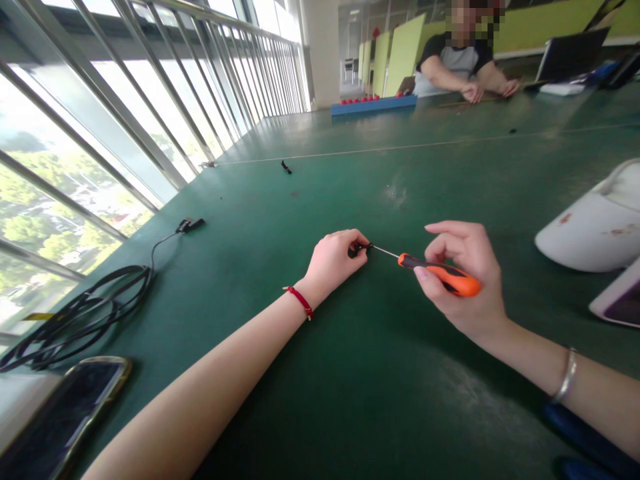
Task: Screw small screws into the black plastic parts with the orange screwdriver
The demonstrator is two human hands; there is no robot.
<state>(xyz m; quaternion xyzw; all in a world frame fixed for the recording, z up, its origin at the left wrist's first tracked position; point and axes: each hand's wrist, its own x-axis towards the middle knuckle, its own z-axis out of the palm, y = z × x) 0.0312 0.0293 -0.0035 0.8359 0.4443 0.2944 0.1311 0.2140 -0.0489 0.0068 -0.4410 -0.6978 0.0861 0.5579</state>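
From the head camera, the left hand [334, 259] rests on the green table [380, 373], its fingers curled shut around a small black part [356, 250] that pokes out just past the fingertips. The right hand [463, 280] is closed on the orange handle of a small screwdriver [439, 276], thumb and forefinger pinching near its front end, and the thin shaft runs leftward until its tip meets the part. The step in hand looks like working a tiny screw or catch on that piece. The next move probably calls for a steady left grip while the right fingers twirl the handle, keeping the tip seated. Most of the part is hidden inside the left fingers, so its shape is unclear, and whether the tip sits in a screw head cannot be made out.
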